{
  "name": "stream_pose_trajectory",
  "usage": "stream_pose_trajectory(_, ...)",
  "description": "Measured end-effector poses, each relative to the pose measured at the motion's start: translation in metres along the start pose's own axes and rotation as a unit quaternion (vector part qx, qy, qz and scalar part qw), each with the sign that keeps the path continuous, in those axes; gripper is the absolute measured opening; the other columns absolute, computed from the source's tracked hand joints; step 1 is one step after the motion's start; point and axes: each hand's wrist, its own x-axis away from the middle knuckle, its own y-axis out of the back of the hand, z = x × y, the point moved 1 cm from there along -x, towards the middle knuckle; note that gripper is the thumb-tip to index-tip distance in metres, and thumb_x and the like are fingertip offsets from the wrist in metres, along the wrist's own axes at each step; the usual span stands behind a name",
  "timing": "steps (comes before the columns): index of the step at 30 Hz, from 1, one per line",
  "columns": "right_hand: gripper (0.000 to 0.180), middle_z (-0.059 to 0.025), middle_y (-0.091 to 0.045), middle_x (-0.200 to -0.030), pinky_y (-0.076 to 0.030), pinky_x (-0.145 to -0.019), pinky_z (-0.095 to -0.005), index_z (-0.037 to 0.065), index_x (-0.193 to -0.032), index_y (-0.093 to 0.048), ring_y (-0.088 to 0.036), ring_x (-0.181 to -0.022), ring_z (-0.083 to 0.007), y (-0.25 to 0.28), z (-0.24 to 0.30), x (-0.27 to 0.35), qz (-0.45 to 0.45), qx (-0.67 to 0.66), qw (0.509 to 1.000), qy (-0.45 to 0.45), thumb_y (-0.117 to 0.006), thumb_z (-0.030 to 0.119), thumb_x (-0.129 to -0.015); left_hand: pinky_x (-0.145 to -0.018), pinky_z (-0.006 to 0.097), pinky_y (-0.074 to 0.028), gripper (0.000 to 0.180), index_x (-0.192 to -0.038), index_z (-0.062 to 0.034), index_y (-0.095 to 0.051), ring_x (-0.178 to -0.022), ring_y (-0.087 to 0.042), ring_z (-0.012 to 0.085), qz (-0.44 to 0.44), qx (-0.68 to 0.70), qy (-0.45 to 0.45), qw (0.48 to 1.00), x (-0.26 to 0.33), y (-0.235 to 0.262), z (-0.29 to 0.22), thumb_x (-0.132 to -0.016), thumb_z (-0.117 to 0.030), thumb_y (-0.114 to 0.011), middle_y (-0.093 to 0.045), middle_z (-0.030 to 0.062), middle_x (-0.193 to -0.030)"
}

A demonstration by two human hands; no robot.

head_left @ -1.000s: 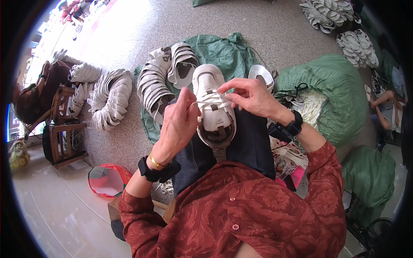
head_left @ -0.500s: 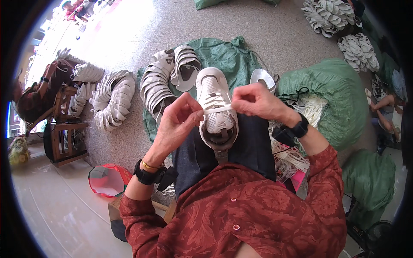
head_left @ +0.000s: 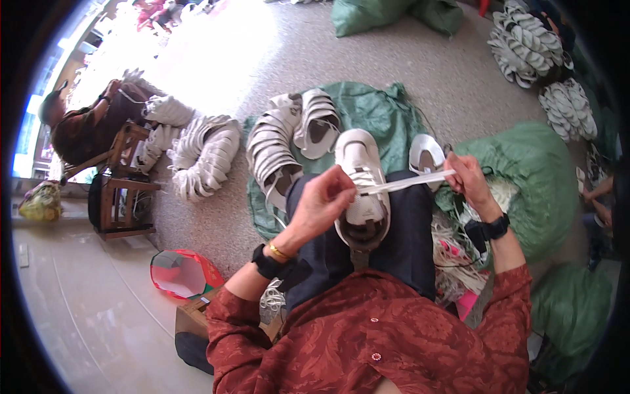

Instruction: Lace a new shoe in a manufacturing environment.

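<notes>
I see the shoe (head_left: 365, 211) on the trousered lap (head_left: 412, 220), long axis running straight out, toe away. The left hand (head_left: 325, 200) is nearer, bunched fingertips at its left side, grip unclear to me; the right hand (head_left: 470, 182) pinches the lace (head_left: 417, 180), stretched out rightward.

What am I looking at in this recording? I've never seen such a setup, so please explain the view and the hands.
There is no machine: a person works bare-handed. The curved, downward view comes from a wide fisheye camera worn on their head, so picture left is their left. The right hand holds a white lace stretched out from a pale shoe over the dark trousers. The left hand is beside the shoe's laces; its exact grip is unclear. Beyond, nested pale shoes lie on a green sheet, with a green sack at right.
</notes>
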Motion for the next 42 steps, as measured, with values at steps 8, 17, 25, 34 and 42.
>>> stream_pose_trajectory(8, 0.053, 0.0037, -0.053, -0.061, -0.025, -0.043, -0.0198, 0.008, -0.069, -0.06, -0.038, -0.046, -0.0016, 0.003, -0.014, -0.011, -0.107, 0.01, 0.994, -0.015, -0.055, 0.048, -0.103, -0.07, 0.027, -0.053, 0.012, -0.095, 0.0015, -0.056, -0.073, -0.062, 0.0099, -0.05, -0.061, -0.064, 0.995, -0.003, -0.013, 0.004, -0.089, 0.0, -0.066, -0.064, 0.006, -0.078)
stream_pose_trajectory(17, 0.021, -0.0008, -0.067, -0.081, -0.045, -0.055, -0.0204, 0.001, -0.111, -0.065, -0.059, -0.066, -0.0021, -0.095, 0.057, 0.005, 0.09, 0.143, 0.984, 0.051, -0.069, 0.004, -0.091, -0.067, 0.028, -0.053, 0.018, -0.093, -0.0002, -0.055, -0.074, -0.068, 0.0127, -0.04, -0.163, -0.091, 0.982, 0.002, -0.022, -0.021, -0.087, -0.002, -0.071, -0.066, 0.0073, -0.077)
stream_pose_trajectory(25, 0.027, -0.0092, -0.071, -0.103, -0.059, -0.082, -0.0278, -0.003, -0.114, -0.059, -0.072, -0.093, -0.0146, -0.124, 0.041, -0.004, 0.154, 0.11, 0.976, 0.11, -0.067, -0.005, -0.089, -0.06, 0.029, -0.052, 0.017, -0.089, -0.0002, -0.054, -0.064, -0.064, 0.0131, -0.062, -0.147, -0.143, 0.977, 0.003, -0.025, -0.013, -0.089, -0.003, -0.071, -0.061, 0.0098, -0.068)
stream_pose_trajectory(34, 0.012, -0.0106, -0.073, -0.09, -0.057, -0.074, -0.0284, -0.004, -0.098, -0.066, -0.072, -0.084, -0.0155, -0.131, 0.041, 0.0, 0.065, 0.184, 0.962, 0.192, -0.069, -0.001, -0.086, -0.065, 0.026, -0.051, 0.019, -0.089, -0.0013, -0.056, -0.071, -0.063, 0.0106, -0.071, -0.194, -0.085, 0.975, 0.01, -0.025, -0.027, -0.084, 0.0, -0.075, -0.063, 0.0048, -0.078)
stream_pose_trajectory(42, 0.012, -0.0099, -0.067, -0.075, -0.05, -0.059, -0.0296, -0.002, -0.087, -0.068, -0.064, -0.064, -0.014, -0.129, 0.042, -0.002, 0.017, 0.283, 0.938, 0.199, -0.074, 0.007, -0.085, -0.075, 0.039, -0.046, 0.03, -0.087, -0.0037, -0.056, -0.083, -0.052, 0.0294, -0.03, -0.329, -0.137, 0.934, 0.021, -0.018, -0.012, -0.071, -0.007, -0.082, -0.054, 0.0099, -0.087)
